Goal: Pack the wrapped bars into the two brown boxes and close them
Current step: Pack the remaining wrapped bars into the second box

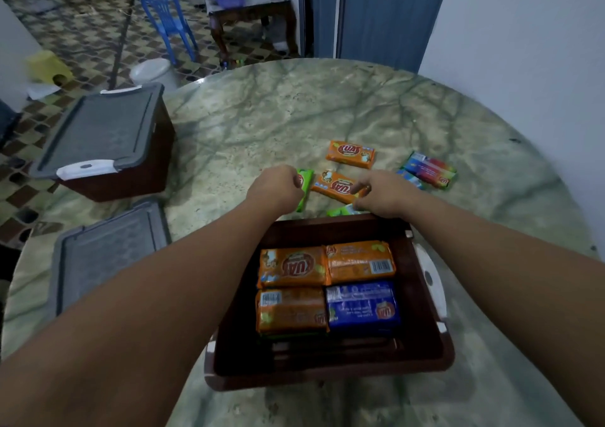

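An open brown box (422,295) stands in front of me with three orange bars (291,266) and a blue bar (363,307) packed on top inside. Just beyond its far rim, my left hand (278,187) grips a green bar (304,187). My right hand (383,192) pinches the near end of an orange bar (334,185), with another green bar (343,211) under it. A further orange bar (351,154) and two multicoloured bars (430,169) lie farther out. A second brown box (131,178) with its grey lid (98,132) on stands at the left.
A loose grey lid (104,253) lies on the marble table (294,112) left of the open box. Beyond the table's far edge are a tiled floor, a blue plastic chair (168,21) and a small wooden table (252,11). A white wall stands at the right.
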Tool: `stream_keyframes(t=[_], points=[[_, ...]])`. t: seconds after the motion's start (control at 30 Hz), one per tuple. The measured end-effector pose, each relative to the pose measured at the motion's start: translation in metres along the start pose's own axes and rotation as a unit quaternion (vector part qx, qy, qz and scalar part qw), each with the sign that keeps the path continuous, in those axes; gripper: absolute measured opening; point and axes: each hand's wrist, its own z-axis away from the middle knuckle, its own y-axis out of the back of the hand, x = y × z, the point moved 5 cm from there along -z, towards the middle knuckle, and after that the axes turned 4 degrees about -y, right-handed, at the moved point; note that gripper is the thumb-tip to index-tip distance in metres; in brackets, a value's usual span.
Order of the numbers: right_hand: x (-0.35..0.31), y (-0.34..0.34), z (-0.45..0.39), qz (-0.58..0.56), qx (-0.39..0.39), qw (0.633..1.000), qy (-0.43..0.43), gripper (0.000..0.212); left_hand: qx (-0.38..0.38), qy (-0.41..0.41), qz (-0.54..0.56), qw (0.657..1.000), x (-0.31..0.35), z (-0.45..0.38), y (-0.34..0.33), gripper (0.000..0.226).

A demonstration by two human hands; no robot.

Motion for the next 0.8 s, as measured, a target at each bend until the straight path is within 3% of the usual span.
stream_keyframes(t=[0.07,0.17,0.3,0.43,0.63,0.8], points=[[-0.004,-0.003,-0.013,0.031,-0.058,0.998,0.009,0.051,-0.013,0.006,-0.018,1.000,-0.004,-0.013,-0.009,0.004],[-0.014,-0.007,-0.029,0.073,-0.099,0.992,0.026,0.064,-0.023,0.023,-0.042,0.999,-0.009,-0.030,-0.022,0.019],[-0.021,-0.012,-0.040,0.084,-0.088,0.992,0.040,0.065,-0.007,0.073,-0.042,0.996,-0.017,-0.047,-0.031,0.048],[-0.017,-0.019,-0.044,0.114,-0.063,0.991,0.011,0.051,-0.017,0.103,-0.009,0.995,-0.018,-0.056,-0.042,0.059],[-0.015,-0.025,-0.041,0.137,-0.054,0.989,-0.032,0.082,-0.038,0.168,-0.005,0.985,-0.023,-0.057,-0.055,0.071],[-0.016,-0.027,-0.039,0.164,-0.074,0.982,-0.054,0.077,-0.073,0.183,-0.001,0.980,-0.023,-0.053,-0.050,0.086]])
